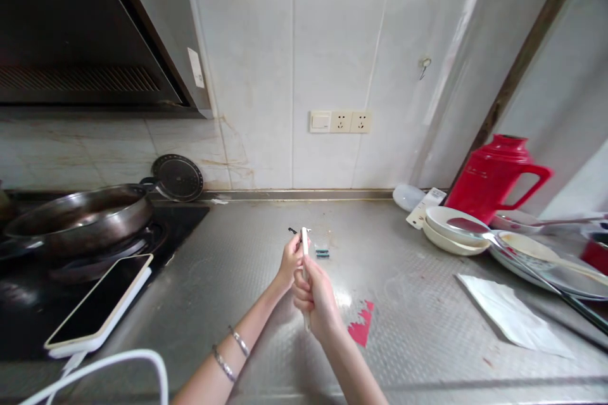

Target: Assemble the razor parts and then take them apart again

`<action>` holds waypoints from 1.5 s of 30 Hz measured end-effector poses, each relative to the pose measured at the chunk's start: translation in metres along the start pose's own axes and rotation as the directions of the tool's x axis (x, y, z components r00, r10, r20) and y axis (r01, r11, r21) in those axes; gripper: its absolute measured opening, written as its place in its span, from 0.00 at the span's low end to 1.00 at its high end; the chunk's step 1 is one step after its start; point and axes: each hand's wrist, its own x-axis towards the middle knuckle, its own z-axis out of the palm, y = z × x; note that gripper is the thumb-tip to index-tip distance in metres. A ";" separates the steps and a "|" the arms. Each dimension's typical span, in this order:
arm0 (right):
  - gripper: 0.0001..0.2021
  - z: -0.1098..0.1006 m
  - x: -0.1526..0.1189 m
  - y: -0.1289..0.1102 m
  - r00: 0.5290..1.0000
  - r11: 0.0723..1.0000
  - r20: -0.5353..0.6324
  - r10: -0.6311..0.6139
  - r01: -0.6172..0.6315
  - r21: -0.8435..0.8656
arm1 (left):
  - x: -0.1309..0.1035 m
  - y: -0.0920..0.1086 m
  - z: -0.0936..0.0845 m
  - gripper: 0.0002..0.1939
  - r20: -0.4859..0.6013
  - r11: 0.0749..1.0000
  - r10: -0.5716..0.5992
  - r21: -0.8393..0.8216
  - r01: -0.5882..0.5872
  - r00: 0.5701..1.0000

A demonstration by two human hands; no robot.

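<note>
A slim white object (304, 240), seen edge-on, stands nearly upright between my two hands over the steel counter. My right hand (314, 296) is wrapped round its lower part. My left hand (289, 259), farther forward, has its fingers against the upper part on the left side; some of them are hidden behind it. Just past my left fingertips a small black piece (292, 230) shows. Two small dark cylinders, which look like batteries (322, 254), lie side by side to the right of the white object. A torn red paper piece (361, 325) rests right of my right wrist.
On the left, a pan (80, 221) sits on the black stove, and a phone (102, 304) with a white cable lies at its edge. Stacked bowls (449, 240), a red thermos (494, 177), plates, utensils and a white tissue (513, 316) occupy the right.
</note>
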 end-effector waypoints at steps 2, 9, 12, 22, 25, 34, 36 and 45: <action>0.22 0.003 0.002 -0.004 0.998 0.998 -0.009 -0.057 0.057 0.010 | -0.001 0.002 0.000 0.12 0.054 0.999 0.043 0.000 -0.043 0.998; 0.23 0.000 -0.001 0.009 0.999 1.000 -0.025 0.027 -0.027 0.009 | 0.003 0.000 -0.003 0.11 -0.014 0.997 0.045 0.065 -0.044 0.999; 0.22 0.002 -0.001 0.002 0.998 0.998 -0.032 -0.056 0.056 0.014 | 0.002 0.002 -0.004 0.11 0.005 0.997 0.064 0.043 -0.064 0.998; 0.22 -0.003 -0.004 0.013 0.998 0.999 -0.056 -0.016 0.017 0.031 | -0.002 0.000 0.001 0.11 -0.001 0.998 0.034 0.053 -0.034 0.999; 0.21 -0.002 -0.002 0.005 0.997 0.998 -0.049 -0.055 0.056 0.029 | -0.003 0.001 0.002 0.11 0.036 0.996 0.077 0.033 -0.078 0.996; 0.23 -0.011 -0.006 0.007 0.998 1.000 -0.058 0.005 -0.004 0.029 | -0.007 0.005 0.004 0.14 0.043 0.997 -0.025 -0.068 0.028 0.999; 0.22 -0.010 -0.005 -0.002 0.997 0.999 -0.066 -0.030 0.032 0.036 | -0.009 0.010 0.006 0.15 0.065 0.996 -0.021 -0.084 0.027 0.998; 0.21 -0.017 -0.006 0.005 0.998 0.998 -0.042 0.041 -0.040 0.043 | -0.010 0.008 0.004 0.14 0.058 0.993 -0.081 -0.079 0.086 0.995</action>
